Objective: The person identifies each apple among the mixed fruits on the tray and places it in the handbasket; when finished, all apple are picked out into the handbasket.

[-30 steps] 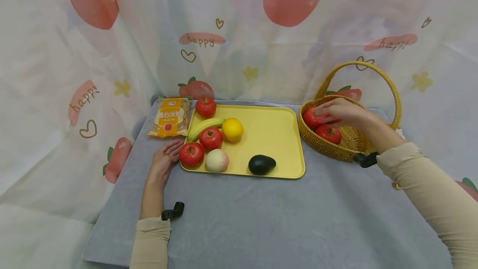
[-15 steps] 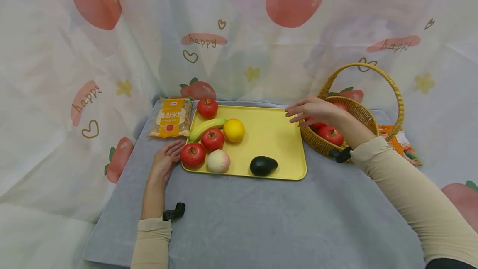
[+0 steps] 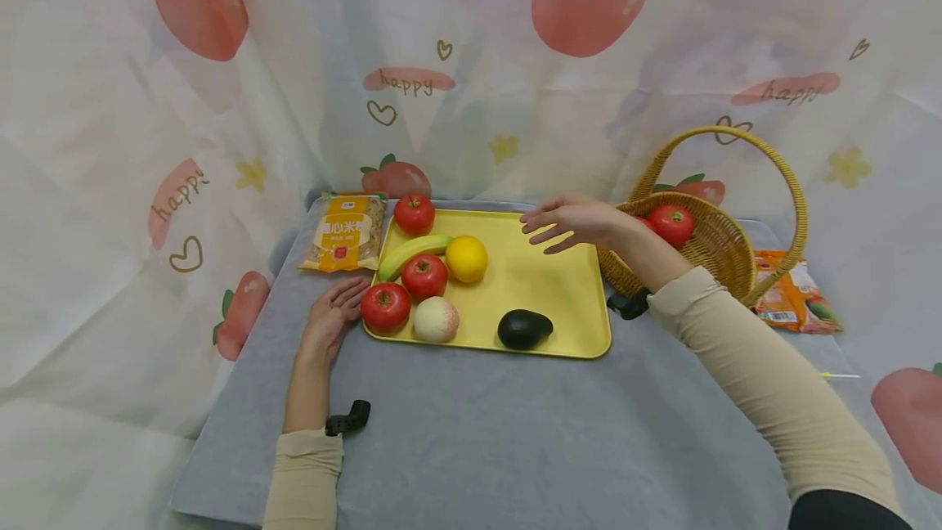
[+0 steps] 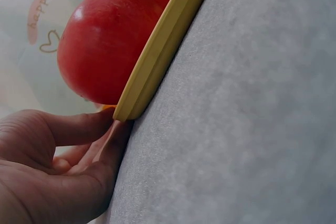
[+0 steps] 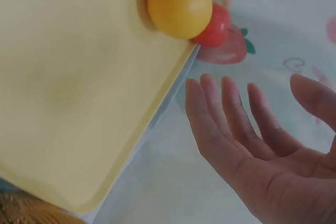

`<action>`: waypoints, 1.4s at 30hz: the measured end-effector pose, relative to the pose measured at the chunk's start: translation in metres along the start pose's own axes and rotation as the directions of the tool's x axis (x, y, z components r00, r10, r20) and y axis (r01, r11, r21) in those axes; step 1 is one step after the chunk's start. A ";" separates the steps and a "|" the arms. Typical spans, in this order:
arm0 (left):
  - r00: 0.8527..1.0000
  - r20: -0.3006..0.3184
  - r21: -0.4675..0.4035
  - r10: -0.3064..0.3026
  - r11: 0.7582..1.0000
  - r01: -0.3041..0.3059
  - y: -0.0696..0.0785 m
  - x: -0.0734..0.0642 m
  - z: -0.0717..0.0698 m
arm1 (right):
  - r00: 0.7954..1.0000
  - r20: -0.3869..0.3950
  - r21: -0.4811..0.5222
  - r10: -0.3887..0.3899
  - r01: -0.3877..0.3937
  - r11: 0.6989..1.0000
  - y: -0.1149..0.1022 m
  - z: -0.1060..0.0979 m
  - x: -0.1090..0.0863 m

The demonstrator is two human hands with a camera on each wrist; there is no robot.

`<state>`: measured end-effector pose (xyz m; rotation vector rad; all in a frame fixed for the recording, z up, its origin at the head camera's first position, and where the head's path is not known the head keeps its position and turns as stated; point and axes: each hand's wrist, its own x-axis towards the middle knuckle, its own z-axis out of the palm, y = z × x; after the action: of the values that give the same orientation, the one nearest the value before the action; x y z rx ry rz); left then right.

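My left hand (image 3: 334, 319) rests at the left edge of the yellow tray (image 3: 574, 301), its fingers extended. In the left wrist view, the thumb and fingers touch the tray's corner beside a red apple (image 4: 107, 45). My right hand (image 3: 574, 223) hovers over the tray's back right part, fingers spread, holding nothing. At the tray's left side lie apples (image 3: 424, 277), a banana (image 3: 415, 253), an orange-yellow round fruit (image 3: 467, 258) and a pale peach (image 3: 436, 320). An avocado (image 3: 524, 329) sits near the front rim. Behind my right forearm, the wicker basket (image 3: 724, 248) holds red apples (image 3: 671, 224).
An orange-labelled food bag (image 3: 344, 233) lies left of the tray. Another orange packet (image 3: 795, 293) is right of the basket, whose tall handle (image 3: 798, 203) arches up. A patterned curtain (image 3: 456, 137) hangs behind the grey-covered table (image 3: 478, 432).
My right hand has come out of the basket, leaving the apples there, and moved left over the tray. The left hand stays at the tray's edge. The head view has shifted slightly.
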<state>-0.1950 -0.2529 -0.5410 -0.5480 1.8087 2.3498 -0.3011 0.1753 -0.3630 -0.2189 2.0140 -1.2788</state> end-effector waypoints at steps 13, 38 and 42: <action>0.999 0.033 -0.016 0.038 0.999 -0.038 -0.002 -0.002 0.000 | 0.998 0.044 0.022 -0.033 0.032 0.999 -0.016 0.036 0.025; 1.000 0.019 0.002 0.016 1.000 -0.016 -0.001 -0.003 -0.001 | 0.995 0.056 0.069 -0.088 0.084 0.994 -0.029 0.096 0.074; 1.000 0.008 -0.005 0.013 1.000 -0.013 0.000 -0.003 0.001 | 0.995 0.062 0.032 -0.081 0.079 0.996 -0.030 0.104 0.080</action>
<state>-0.1927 -0.2518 -0.5402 -0.5285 1.8096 2.3622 -0.2975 0.0459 -0.4019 -0.3249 1.9486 -1.3335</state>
